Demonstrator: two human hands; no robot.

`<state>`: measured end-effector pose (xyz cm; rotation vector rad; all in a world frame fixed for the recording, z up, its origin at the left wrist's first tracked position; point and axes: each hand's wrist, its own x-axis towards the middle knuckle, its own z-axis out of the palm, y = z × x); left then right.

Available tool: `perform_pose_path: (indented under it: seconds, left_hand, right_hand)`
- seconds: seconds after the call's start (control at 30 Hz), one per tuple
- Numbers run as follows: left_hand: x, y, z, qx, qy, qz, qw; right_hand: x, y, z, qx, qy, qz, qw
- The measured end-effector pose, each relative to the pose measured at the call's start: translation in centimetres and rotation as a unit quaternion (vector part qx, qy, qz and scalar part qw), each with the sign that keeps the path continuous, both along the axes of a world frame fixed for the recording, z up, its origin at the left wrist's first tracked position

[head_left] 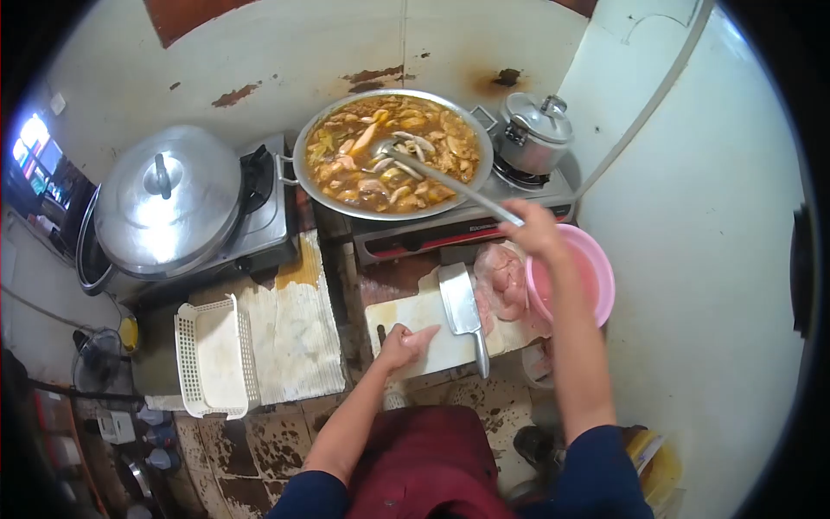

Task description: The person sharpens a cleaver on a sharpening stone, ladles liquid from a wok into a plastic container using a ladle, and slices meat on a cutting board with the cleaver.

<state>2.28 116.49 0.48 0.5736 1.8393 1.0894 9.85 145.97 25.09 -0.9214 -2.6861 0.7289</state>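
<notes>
A long-handled metal ladle [458, 186] is held by its handle in my right hand [534, 228], fingers wrapped round it. Its bowl sits in the wide metal pan [304, 177], among chicken pieces in brown broth. My left hand [399, 348] is closed over the left part of the white cutting board [413, 313]. A pale pink shape shows at its fingers; I cannot tell whether it is raw meat or part of the hand. A cleaver [461, 298] lies on the board, its handle toward me. Beside it rests a clear plastic bag of raw meat [503, 275].
The pan stands on a gas stove [389, 246], with a pressure cooker [538, 143] at its right. Further left a large lidded pot [169, 208] covers another burner. A pink basin [603, 281] stands under my right forearm. A white plastic basket [216, 355] sits at left.
</notes>
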Motion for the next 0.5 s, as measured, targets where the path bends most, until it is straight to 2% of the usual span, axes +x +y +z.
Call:
perform_pose_path:
  seconds: [0.07,0.1,0.13,0.17,0.2,0.23,0.27,0.3,0.33,0.4,0.43,0.47,0.5]
  left_hand:
    - [-0.6,0.4,1.6,0.052,-0.139,0.034,0.988]
    - [-0.7,0.9,1.3,0.082,-0.107,0.009,0.991]
    - [-0.7,1.7,1.5,0.113,-0.15,0.022,0.982]
    - [-0.7,2.5,1.9,0.143,-0.194,0.035,0.97]
    - [-0.6,3.0,2.3,0.171,-0.236,0.048,0.955]
    - [-0.6,3.5,2.9,0.191,-0.277,0.046,0.941]
    - [-1.0,3.9,2.2,0.164,-0.239,0.043,0.956]
    - [-1.3,4.2,0.8,0.135,-0.202,0.038,0.969]
    - [-1.3,4.4,-0.3,0.101,-0.167,0.029,0.98]
    - [-1.9,3.6,-1.7,0.0,-0.002,-0.026,1.0]
    - [-2.3,2.9,-3.5,0.008,0.063,-0.044,0.997]
    - [-2.8,2.6,-5.9,0.036,-0.052,0.007,0.998]
    - [-3.0,2.2,-6.6,0.026,-0.09,0.032,0.995]
  right_hand:
    - [0.9,3.9,0.1,-0.026,-0.024,-0.042,0.998]
    - [1.6,5.5,-1.0,0.018,-0.015,-0.06,0.998]
    - [1.7,6.8,-2.5,0.064,-0.006,-0.078,0.995]
    - [2.0,6.9,-3.9,0.171,0.101,-0.091,0.976]
    - [3.0,6.5,-5.5,0.272,0.205,-0.105,0.934]
    - [4.0,4.8,-6.3,0.213,0.263,-0.168,0.926]
    - [5.2,2.6,-7.1,0.154,0.318,-0.23,0.907]
    - [6.9,0.8,-9.8,0.056,0.286,-0.24,0.926]
    - [7.7,-1.9,-14.0,0.032,0.216,-0.27,0.938]
    - [10.1,-6.8,-23.9,-0.037,0.002,-0.147,0.989]
    - [11.2,-9.2,-28.8,-0.063,-0.093,-0.068,0.991]
    - [10.6,-12.5,-25.7,-0.13,-0.176,-0.143,0.965]
    - [10.7,-14.0,-25.9,-0.058,-0.155,-0.137,0.977]
